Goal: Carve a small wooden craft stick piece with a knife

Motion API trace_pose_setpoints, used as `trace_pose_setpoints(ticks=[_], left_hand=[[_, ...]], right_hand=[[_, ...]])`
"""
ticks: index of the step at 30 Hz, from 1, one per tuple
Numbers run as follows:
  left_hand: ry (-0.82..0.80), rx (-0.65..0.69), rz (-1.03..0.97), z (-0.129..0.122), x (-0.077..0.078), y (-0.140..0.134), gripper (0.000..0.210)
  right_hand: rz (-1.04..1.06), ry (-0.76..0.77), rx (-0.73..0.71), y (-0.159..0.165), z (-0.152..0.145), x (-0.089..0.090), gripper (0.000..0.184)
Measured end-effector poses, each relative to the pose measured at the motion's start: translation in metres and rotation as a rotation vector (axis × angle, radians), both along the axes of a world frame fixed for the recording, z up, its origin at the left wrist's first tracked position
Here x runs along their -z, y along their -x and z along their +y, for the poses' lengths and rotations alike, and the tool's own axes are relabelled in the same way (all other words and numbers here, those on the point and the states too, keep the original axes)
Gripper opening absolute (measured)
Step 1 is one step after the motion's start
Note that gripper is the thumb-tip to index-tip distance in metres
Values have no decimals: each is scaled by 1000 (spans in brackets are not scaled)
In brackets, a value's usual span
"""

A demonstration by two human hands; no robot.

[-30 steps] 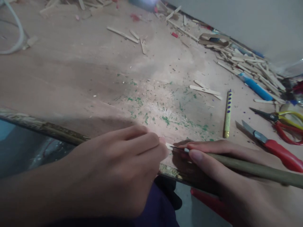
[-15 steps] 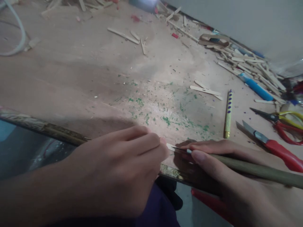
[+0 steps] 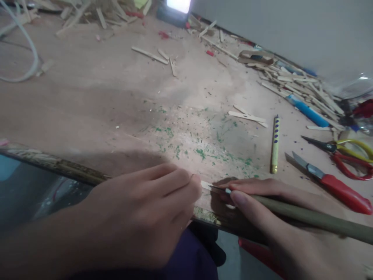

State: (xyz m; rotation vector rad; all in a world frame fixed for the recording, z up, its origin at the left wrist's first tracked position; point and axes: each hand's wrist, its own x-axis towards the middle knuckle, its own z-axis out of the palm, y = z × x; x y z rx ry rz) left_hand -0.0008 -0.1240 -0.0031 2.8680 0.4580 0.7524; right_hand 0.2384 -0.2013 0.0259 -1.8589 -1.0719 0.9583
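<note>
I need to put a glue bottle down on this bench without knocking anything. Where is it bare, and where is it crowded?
Bare board lies between the white cable at far left and the green flecks mid-bench. Crowded: the stick pile, scissors and red-handled knife on the right, plus the near edge where the left hand and right hand work.

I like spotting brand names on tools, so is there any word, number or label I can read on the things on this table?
None can be read.
The yellow pencil bears only purple dots, no letters.
The red-handled knife, the scissors and the blue pen show no legible marks.
The tool in the right hand is plain.
</note>
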Motion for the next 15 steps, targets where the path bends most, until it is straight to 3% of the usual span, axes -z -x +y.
trace_pose_setpoints(ticks=[4, 10, 15], left_hand=[[-2, -4, -20, 0, -1, 3, 32], [179, -16, -86, -12, 4, 8, 31], [146, -19, -87, -18, 4, 9, 13]], right_hand=[[-35, -94, -20, 6, 5, -1, 18], [-5, -126, -32, 6, 7, 3, 15], [8, -118, -13, 7, 7, 3, 16]])
